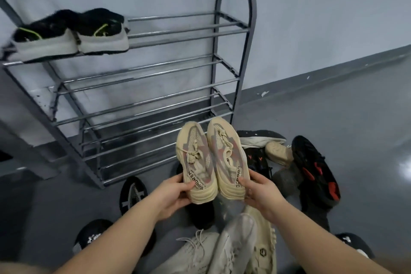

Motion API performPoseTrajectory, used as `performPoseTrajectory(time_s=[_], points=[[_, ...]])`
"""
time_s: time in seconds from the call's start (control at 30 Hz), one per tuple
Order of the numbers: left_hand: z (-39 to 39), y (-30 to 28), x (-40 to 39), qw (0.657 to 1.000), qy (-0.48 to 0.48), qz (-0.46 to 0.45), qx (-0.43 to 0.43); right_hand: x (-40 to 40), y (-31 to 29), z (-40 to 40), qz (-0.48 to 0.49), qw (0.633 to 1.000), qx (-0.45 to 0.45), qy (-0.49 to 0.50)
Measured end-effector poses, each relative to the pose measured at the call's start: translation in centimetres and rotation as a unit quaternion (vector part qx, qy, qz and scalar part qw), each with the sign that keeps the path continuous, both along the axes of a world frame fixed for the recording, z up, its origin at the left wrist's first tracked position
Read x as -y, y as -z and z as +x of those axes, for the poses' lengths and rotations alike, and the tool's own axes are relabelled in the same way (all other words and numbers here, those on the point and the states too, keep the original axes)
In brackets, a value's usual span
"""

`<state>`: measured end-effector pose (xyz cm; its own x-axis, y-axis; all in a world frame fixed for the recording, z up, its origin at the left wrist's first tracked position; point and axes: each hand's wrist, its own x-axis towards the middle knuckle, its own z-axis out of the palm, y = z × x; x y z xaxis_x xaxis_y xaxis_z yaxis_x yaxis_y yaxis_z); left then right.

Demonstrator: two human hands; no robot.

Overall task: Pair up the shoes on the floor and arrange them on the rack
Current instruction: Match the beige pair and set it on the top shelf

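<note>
Two beige sneakers with pink-grey mesh are held side by side above the floor, toes pointing away. My left hand grips the heel of the left beige sneaker. My right hand grips the heel of the right beige sneaker. A grey metal shoe rack with several bar shelves stands against the wall ahead. A pair of black sneakers with white soles and lime stripes rests on its top shelf at the left.
More shoes are heaped on the grey floor below my hands: white sneakers, a black shoe with red sole patches, a beige shoe, black shoes. Bare floor stretches to the right of the rack.
</note>
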<state>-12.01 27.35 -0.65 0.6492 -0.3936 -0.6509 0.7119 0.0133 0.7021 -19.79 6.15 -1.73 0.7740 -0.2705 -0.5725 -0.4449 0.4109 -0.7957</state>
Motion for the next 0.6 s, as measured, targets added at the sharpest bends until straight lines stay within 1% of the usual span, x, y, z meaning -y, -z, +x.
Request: performPoseTrajectory(time_s=[0.17,0.33,0.5,0.6], points=[[0.2,-4.2,0.1,0.997,0.000,-0.036,0.064,0.6,-5.0,0.5,-0.010,0.998,0.057,-0.002],[0.8,-9.4,0.8,0.991,-0.006,-0.050,0.120,1.2,-10.4,1.0,-0.025,0.994,0.103,-0.017],[1.4,-14.9,2.1,0.984,0.001,-0.050,0.169,2.1,-15.9,1.5,-0.058,0.988,0.144,0.012],[2.0,-17.9,2.4,0.979,0.004,-0.056,0.198,2.4,-18.7,2.1,-0.061,0.983,0.170,0.028]])
